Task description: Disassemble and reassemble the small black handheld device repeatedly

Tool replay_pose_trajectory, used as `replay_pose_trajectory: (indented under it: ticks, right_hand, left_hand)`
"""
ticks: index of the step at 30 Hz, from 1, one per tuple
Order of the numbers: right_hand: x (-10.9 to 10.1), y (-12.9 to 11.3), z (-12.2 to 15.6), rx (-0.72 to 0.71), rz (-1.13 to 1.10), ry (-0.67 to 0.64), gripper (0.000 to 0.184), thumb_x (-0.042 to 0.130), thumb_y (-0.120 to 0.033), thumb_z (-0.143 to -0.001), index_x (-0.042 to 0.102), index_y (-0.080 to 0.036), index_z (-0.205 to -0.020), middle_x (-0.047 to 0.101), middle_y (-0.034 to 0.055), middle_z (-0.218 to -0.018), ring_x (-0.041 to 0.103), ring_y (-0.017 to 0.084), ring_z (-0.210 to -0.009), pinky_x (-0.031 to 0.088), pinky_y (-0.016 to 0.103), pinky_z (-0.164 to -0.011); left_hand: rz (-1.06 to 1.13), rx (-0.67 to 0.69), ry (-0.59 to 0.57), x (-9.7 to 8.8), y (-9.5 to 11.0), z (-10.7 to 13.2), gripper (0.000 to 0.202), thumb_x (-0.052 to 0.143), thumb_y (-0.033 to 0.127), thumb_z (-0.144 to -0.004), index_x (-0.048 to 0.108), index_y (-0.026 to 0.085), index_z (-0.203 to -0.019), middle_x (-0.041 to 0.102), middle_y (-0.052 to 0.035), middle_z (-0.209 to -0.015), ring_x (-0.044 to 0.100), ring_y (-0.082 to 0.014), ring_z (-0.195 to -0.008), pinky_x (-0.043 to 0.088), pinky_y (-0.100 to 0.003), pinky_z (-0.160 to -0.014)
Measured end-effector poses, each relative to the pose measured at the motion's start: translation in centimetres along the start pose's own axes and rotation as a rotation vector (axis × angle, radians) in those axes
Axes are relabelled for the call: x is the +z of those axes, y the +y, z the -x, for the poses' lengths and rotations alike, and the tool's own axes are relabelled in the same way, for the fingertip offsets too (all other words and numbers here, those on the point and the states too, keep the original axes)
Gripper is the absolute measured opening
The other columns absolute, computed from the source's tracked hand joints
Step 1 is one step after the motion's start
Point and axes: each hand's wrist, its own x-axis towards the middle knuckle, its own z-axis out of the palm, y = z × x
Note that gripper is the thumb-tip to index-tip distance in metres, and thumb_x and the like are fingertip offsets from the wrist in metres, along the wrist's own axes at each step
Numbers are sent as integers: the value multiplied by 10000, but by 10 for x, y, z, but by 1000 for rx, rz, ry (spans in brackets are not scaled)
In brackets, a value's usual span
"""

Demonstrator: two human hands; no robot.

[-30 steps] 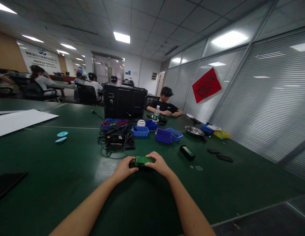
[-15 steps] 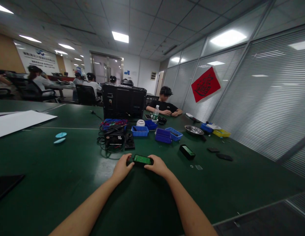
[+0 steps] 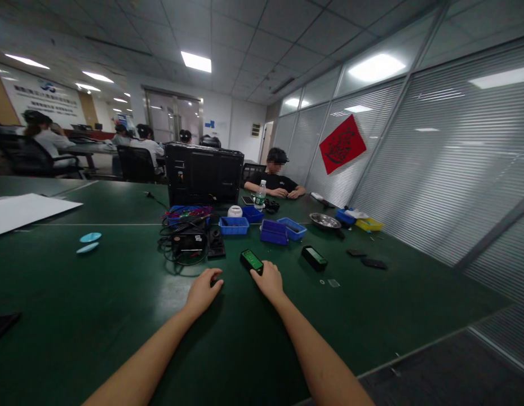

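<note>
A small black box-shaped device with a green-lit face [image 3: 252, 260] lies tilted near the middle of the green table [image 3: 228, 349]. My right hand [image 3: 269, 280] grips its near end between thumb and fingers. To the left, apart from the device, my left hand [image 3: 205, 290] rests over the table with fingers curved and a gap between thumb and forefinger, holding nothing. A second, similar black device [image 3: 314, 257] lies to the right of my right hand. Close by it are a small white ring [image 3: 322, 282] and a clear flat piece [image 3: 333, 283].
Beyond my hands stand a cable-wrapped black unit [image 3: 188, 245], blue trays [image 3: 234, 226], a baseball [image 3: 235, 211], a water bottle [image 3: 261, 194] and a large black panel [image 3: 205, 175]. A metal bowl [image 3: 325, 221] sits at right. A person [image 3: 279, 180] works across the table.
My left hand has come off the device and sits apart from it. My right hand has turned the device so its far end points away to the left. The view has shifted slightly right.
</note>
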Motion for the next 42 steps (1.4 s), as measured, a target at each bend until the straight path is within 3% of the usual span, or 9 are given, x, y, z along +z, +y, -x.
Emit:
replay_pose_trajectory:
  ticks: [6,10,12,18,23,29,35,38,42]
  right_hand:
    - [-12,6,-2,128,33,15,489,520,-516,-695,534,-155,-1025,581,117,-1012,507,248,-950,372,304,-727]
    - [-20,14,-6,140,56,-48,576,390,-629,-736,557,-146,-1002,578,145,-1018,510,268,-953,374,335,-723]
    - [-19,13,-6,115,68,-46,557,368,-605,-764,560,-139,-1002,579,149,-1015,513,268,-948,376,338,-726]
    - [-10,-3,5,-52,133,111,424,548,-379,-727,505,-138,-1074,539,124,-1076,500,244,-946,377,318,-759]
    - [1,-16,17,-210,112,110,502,585,-430,-694,470,-175,-1111,513,108,-1108,487,238,-969,378,322,-770]
    - [12,-12,13,-154,116,106,557,523,-381,-746,397,-132,-1228,545,132,-1080,495,251,-984,362,350,-813]
    - [4,-9,11,-188,87,191,482,508,-262,-745,431,-152,-1207,546,94,-1081,479,218,-972,368,307,-810]
    - [-3,-17,18,-280,147,266,454,510,-203,-738,450,-152,-1185,529,101,-1084,445,226,-968,350,327,-814]
    - [-9,-35,34,-481,212,198,441,577,-250,-717,490,-186,-1144,515,114,-1072,421,250,-961,327,366,-798]
  left_hand:
    - [3,4,-3,0,0,0,304,489,280,-739,562,182,-1017,597,-36,-939,564,-153,-825,420,-272,-774]
    - [-8,-8,-11,-1,3,1,299,496,275,-739,568,187,-1017,598,-33,-929,562,-149,-818,414,-266,-767]
    - [-8,-10,-13,-2,5,1,300,499,269,-741,565,187,-1022,597,-34,-933,559,-146,-819,412,-263,-767]
    - [-2,1,-18,-2,5,0,291,502,253,-740,563,183,-1016,593,-34,-925,555,-149,-824,409,-268,-774]
    - [-5,4,-5,0,1,0,291,505,256,-735,564,189,-1012,593,-29,-912,556,-151,-816,411,-271,-764]
    - [2,16,-6,2,0,0,283,510,257,-732,569,188,-1000,598,-30,-907,557,-146,-806,412,-265,-760]
    - [11,7,-8,1,1,-1,276,511,238,-732,569,186,-996,601,-29,-918,556,-143,-824,411,-259,-767]
    - [15,1,-12,1,2,-1,278,514,236,-732,567,184,-1000,601,-31,-919,554,-144,-824,409,-264,-775]
    - [33,-2,-9,2,0,-1,270,510,234,-738,564,185,-998,599,-31,-919,552,-149,-828,408,-276,-791]
